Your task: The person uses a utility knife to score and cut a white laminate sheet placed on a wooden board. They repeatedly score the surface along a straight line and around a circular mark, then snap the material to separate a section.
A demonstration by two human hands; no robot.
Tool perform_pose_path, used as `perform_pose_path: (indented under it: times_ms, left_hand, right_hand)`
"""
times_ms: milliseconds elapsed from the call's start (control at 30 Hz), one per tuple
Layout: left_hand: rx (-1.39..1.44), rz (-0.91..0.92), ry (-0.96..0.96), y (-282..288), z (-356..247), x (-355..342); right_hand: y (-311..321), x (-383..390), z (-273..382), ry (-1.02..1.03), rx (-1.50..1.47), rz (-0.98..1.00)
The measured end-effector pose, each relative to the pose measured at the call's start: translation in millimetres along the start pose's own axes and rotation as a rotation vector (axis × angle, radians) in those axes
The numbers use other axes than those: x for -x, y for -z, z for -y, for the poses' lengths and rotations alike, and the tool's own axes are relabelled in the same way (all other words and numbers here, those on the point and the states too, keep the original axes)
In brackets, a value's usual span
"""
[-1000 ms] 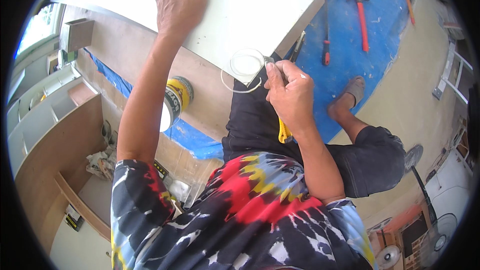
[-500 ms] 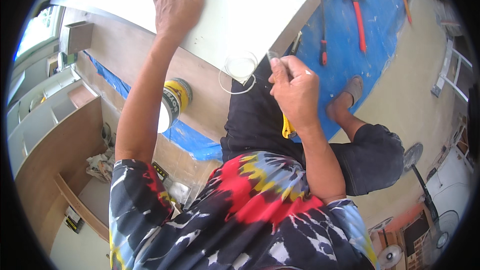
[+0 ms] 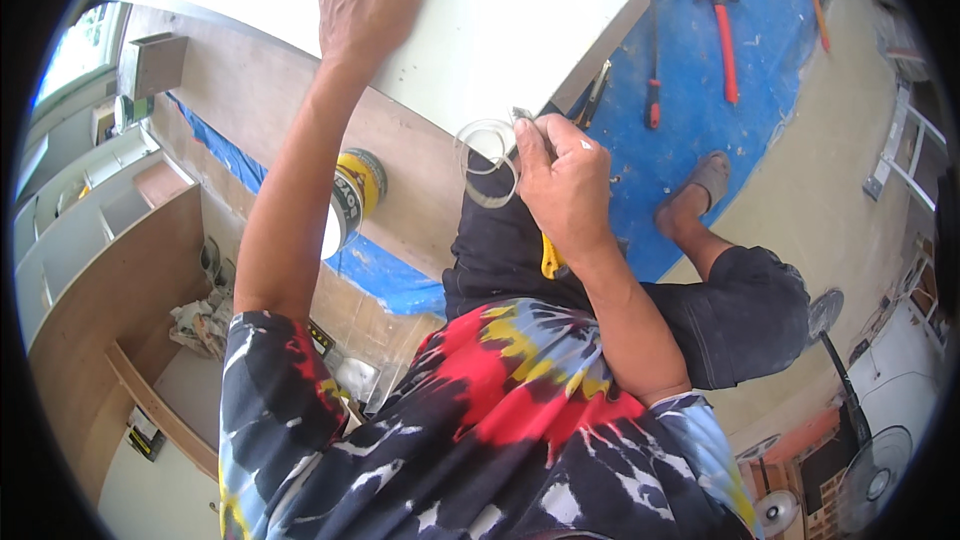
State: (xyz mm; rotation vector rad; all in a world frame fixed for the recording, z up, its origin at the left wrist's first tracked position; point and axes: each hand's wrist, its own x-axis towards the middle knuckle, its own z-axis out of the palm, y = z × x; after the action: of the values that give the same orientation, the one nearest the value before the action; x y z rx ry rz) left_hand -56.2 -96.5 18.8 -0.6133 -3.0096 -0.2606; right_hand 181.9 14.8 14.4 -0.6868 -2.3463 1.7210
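Observation:
My left hand [image 3: 367, 2] lies flat on the white panel [image 3: 480, 30], fingers spread, holding nothing. At the panel's near corner my right hand [image 3: 568, 185] is closed round a yellow-handled cutter [image 3: 550, 258]. Its handle pokes out below my fist, and a short metal tip shows above my thumb, against the panel's edge. Most of the tool is hidden by my fingers. Beside my right hand, a thin white strip [image 3: 487, 202] hangs in loose curls from the corner, over my dark shorts.
On the blue sheet [image 3: 690, 130] to the right lie a red-handled hammer [image 3: 725, 55] and a screwdriver [image 3: 653, 90]. Another cutter [image 3: 597, 90] is beside the panel's right edge. A yellow-and-dark paint can [image 3: 355, 190] stands left of my legs, and shelving [image 3: 110, 210] is farther left.
My right hand has moved slightly left and down with the cutter, along the panel's corner. The white strip's curl hangs wider and lower. My left hand stays flat on the panel.

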Motion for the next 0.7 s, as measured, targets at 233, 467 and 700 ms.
perform_pose_path:
  times_ms: [233,467,700]
  left_hand:
    - [0.005,0.035,0.022,5,-3,0]
    - [0.016,0.027,0.013,4,-1,1]
    - [0.017,0.022,0.014,-1,0,0]
  right_hand:
    - [13,6,-2,-0.188,-0.115,-0.01]
    - [9,13,-1,-0.112,-0.02,0.07]
    - [-2,10,-2,-0.032,-0.008,0.043]
